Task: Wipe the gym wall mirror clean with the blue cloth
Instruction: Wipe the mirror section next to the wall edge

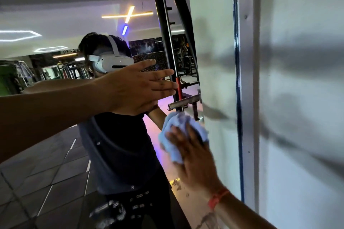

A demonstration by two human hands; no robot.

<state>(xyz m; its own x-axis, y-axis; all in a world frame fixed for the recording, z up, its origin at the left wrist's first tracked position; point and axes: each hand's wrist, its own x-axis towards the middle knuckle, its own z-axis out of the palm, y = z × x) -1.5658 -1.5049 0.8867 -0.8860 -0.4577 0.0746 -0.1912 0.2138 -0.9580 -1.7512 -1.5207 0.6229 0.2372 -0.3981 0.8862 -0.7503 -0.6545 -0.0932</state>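
Right hand [193, 156] flat on the bunched blue cloth [178, 135], fingers spread, pressing it against the mirror [55, 15] near its right edge, beside the pale frame strip [247, 80]. The cloth's long axis runs up and down the glass, its bulk poking out above the fingertips. Left hand [137, 87] hovers higher up, open, fingers straight toward the glass, holding nothing, well apart from the cloth.

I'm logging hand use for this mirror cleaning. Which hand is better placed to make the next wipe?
The right hand: it already presses the blue cloth flat against the mirror. The left hand is open, fingers straight, and holds nothing.
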